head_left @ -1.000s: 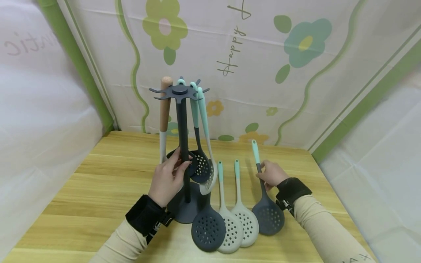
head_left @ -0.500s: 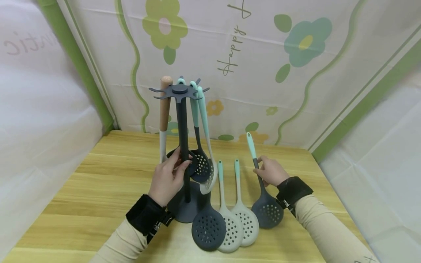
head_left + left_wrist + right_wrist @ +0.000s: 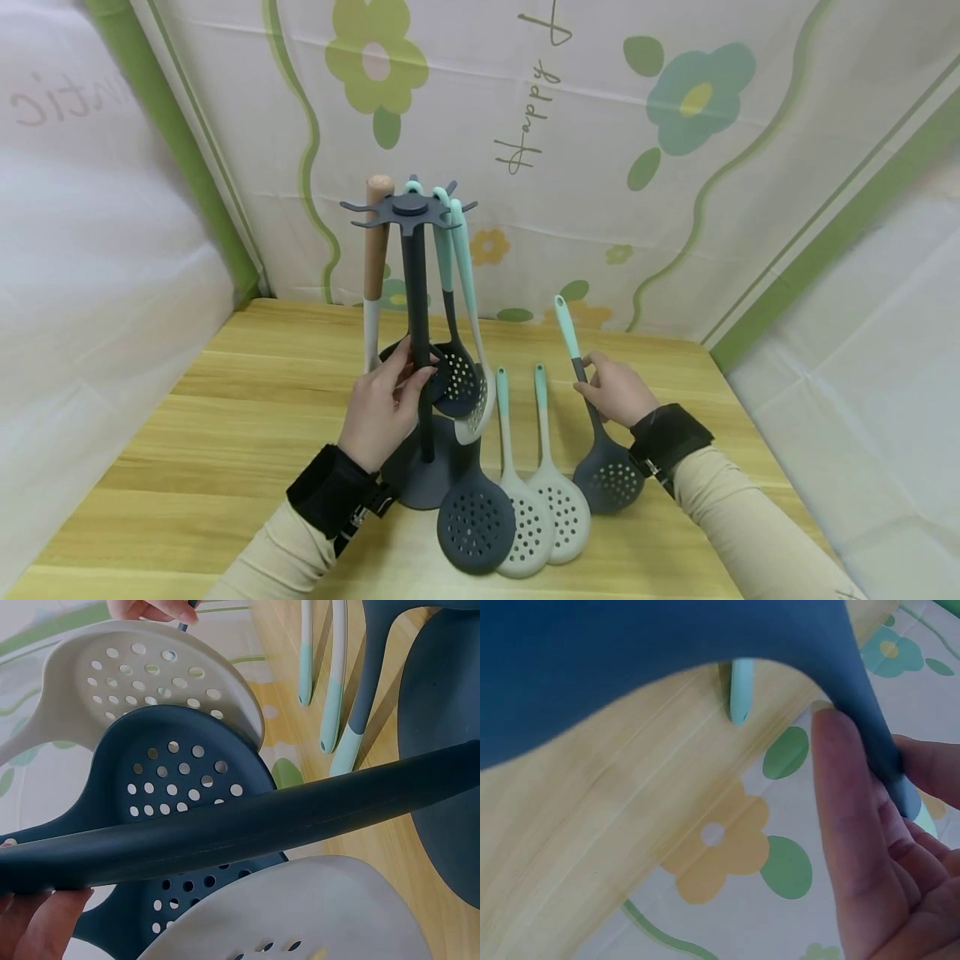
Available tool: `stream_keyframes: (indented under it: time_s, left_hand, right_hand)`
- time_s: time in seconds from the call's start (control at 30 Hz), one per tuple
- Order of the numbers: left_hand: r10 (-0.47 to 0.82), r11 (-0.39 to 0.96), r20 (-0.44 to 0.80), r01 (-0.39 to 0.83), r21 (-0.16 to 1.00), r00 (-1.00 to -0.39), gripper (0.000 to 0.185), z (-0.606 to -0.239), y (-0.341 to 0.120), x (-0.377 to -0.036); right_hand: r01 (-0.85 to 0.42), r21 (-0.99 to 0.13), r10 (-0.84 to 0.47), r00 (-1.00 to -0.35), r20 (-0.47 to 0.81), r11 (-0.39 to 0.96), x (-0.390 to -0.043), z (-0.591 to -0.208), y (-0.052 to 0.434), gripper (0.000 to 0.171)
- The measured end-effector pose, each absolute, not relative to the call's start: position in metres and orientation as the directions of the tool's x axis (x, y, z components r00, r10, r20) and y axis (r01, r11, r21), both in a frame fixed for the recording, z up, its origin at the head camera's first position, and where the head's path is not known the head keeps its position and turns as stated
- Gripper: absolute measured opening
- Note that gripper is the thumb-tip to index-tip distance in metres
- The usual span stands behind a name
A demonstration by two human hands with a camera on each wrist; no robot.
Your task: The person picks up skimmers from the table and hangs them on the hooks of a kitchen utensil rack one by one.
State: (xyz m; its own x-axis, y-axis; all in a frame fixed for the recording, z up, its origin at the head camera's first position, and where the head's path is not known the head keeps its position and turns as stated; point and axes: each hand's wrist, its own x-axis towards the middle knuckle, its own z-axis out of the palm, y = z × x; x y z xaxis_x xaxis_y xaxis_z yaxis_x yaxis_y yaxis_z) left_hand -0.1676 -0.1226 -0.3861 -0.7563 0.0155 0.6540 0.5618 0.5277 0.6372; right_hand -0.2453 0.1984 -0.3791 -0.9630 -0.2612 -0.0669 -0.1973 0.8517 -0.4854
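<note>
Left hand (image 3: 382,408) grips the rack pole (image 3: 418,333), fingers curled round it. Right hand (image 3: 617,392) pinches a dark skimmer (image 3: 600,450) by its handle, tilted off the table (image 3: 225,417).

Bare table (image 3: 247,417) left of rack (image 3: 417,350) – open, right side crowded by three flat skimmers (image 3: 525,500)

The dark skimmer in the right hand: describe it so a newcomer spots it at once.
On the wooden table, right of the dark grey utensil stand, four perforated skimmers lie side by side. The rightmost, a dark grey round-headed skimmer with a mint-green handle tip, is gripped by the right hand. Unlike its flat-lying neighbours, its handle is raised off the table.
</note>
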Motion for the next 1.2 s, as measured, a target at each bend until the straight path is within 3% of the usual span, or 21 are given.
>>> stream_keyframes:
  time_s: [0.8,1.2]
  left_hand:
    - [0.026,0.532,0.653,0.564,0.632,-0.757,0.031,-0.384,-0.123,-0.166]
    - [0.083,0.481,0.592,0.552,0.681,-0.802,0.036,-0.379,-0.129,-0.163]
  right_hand:
    - [-0.294,-0.444,-0.299,-0.952,0.06,0.847,-0.236,-0.371,0.191,0.04]
    - [-0.324,-0.44,-0.307,-0.945,0.113,0.837,-0.229,-0.371,0.191,0.039]
